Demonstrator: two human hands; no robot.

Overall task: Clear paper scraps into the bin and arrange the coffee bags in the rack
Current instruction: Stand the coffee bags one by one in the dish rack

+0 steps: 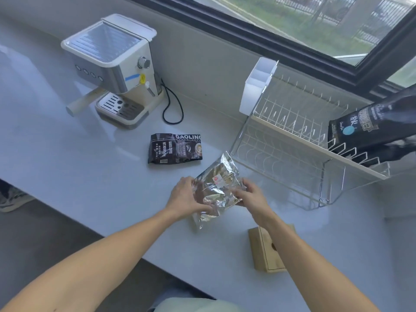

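A silver foil coffee bag (217, 188) is held just above the white counter, tilted, its top corner pointing at the rack. My left hand (185, 194) grips its left edge and my right hand (249, 191) grips its right edge. A black coffee bag (175, 148) lies flat on the counter behind it. The white wire rack (290, 143) stands to the right, with two dark coffee bags (369, 129) leaning in its right end. No paper scraps or bin show.
A cream espresso machine (114, 70) with a black cord (173, 106) stands at the back left. A white plastic holder (257, 84) hangs on the rack's left end. A wooden box (269, 248) sits near the front edge, under my right forearm. A window runs behind.
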